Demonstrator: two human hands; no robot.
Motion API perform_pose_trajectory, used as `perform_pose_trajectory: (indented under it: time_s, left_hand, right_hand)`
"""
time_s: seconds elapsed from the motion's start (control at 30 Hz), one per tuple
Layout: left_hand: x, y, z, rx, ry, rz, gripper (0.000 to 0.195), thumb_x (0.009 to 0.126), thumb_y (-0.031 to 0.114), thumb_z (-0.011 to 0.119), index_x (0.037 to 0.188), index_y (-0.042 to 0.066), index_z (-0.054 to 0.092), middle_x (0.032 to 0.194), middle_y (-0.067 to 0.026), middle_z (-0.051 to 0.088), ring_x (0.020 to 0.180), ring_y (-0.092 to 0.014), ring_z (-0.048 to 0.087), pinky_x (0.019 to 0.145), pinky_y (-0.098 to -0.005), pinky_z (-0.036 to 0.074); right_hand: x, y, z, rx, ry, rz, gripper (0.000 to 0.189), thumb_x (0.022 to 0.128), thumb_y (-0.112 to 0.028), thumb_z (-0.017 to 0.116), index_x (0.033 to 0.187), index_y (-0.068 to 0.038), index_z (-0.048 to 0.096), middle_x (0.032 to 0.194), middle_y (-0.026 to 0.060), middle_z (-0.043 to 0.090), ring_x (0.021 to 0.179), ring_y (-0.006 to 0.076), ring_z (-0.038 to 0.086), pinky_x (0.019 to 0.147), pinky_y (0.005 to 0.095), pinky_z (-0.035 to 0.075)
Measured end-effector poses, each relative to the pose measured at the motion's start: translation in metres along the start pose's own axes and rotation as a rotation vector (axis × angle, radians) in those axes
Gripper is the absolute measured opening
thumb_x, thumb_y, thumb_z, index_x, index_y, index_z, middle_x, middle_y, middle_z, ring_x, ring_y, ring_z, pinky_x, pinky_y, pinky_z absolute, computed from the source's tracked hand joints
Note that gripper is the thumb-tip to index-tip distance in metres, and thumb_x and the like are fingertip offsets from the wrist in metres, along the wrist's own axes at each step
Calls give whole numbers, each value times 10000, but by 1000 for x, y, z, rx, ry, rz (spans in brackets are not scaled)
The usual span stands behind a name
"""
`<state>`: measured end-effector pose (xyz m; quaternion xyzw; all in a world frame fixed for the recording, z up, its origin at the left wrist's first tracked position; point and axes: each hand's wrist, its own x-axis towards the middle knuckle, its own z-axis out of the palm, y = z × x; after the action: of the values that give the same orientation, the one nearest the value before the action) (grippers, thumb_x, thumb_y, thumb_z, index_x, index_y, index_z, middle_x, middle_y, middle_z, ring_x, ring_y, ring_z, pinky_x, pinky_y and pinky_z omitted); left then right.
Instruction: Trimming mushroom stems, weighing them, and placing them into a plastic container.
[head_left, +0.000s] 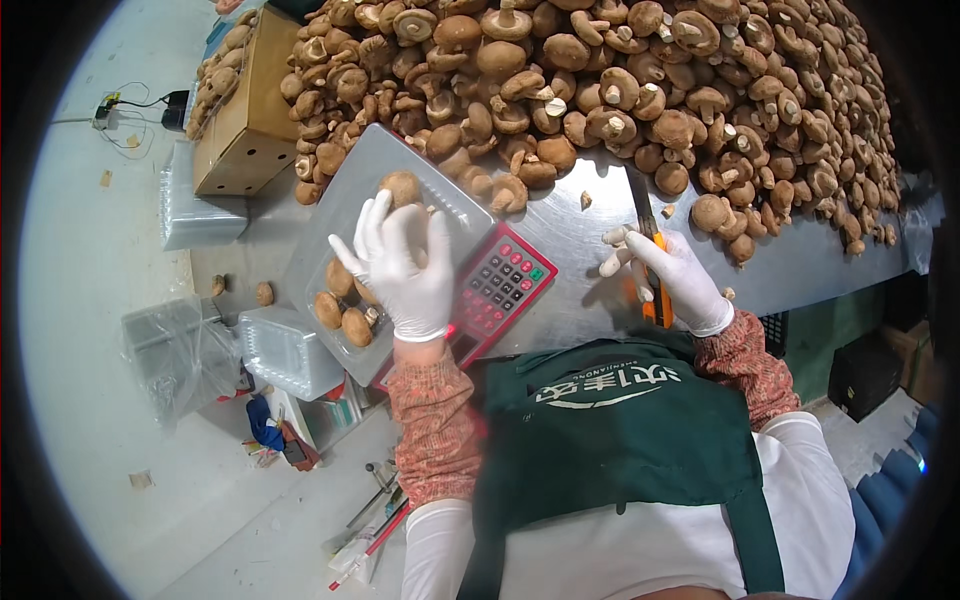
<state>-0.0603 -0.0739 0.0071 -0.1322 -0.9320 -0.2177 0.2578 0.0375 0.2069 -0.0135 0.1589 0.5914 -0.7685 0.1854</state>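
Observation:
My white-gloved left hand (405, 262) reaches over a clear plastic tray (315, 247) on a red digital scale (544, 274) with a keypad. Its fingertips touch a brown shiitake mushroom (400, 186). More brown shows between thumb and fingers, but the palm hides whether anything is gripped. Several mushrooms (356, 327) lie in the tray's near left part. My right hand (675, 277), also gloved, holds an orange utility knife (658, 296) across its palm. The dark blade (640, 199) points away from me over the steel table (577, 300), its tip near the mushroom pile.
A large shiitake heap (600, 67) covers the table's far side. A cardboard box (251, 112) stands at the far left, with stacked clear trays (199, 202) beside it. Another tray stack (289, 352) adjoins the scale. A cut stem piece (586, 199) lies near the blade.

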Motion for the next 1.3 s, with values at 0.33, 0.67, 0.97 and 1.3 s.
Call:
perform_pose_trajectory:
  time_s: [0.33,0.67,0.97,1.3]
  left_hand:
    - [21,-9,-31,-105,51,1,496,1013,192,508,1466,6,431,1485,-219,446,1382,-358,421,1163,-471,278]
    - [1,-12,-3,183,-185,204,556,973,262,611,1413,-35,446,1433,-237,487,1296,-410,483,1084,-467,372]
    - [-3,15,-20,-29,14,127,547,952,123,631,1426,-59,426,1468,-228,448,1354,-376,450,1139,-472,338]
    - [-42,89,7,-682,-264,123,518,824,-61,675,1330,-43,564,1314,-199,609,1204,-322,595,1053,-390,438]
  right_hand:
    - [-9,-11,-3,-37,62,-40,365,1026,-282,507,1184,23,630,900,74,717,509,36,483,487,193,387]
    - [-56,-51,-96,-93,715,-461,303,990,-245,584,1165,-8,651,871,39,720,531,36,483,506,207,395]
    - [-27,10,-72,-1397,663,-289,280,826,-208,687,1076,-95,633,1121,107,642,870,288,697,729,427,561]
    - [-26,-25,-70,54,345,-108,320,1002,-340,566,1015,-32,653,609,-8,535,486,40,430,488,212,343]
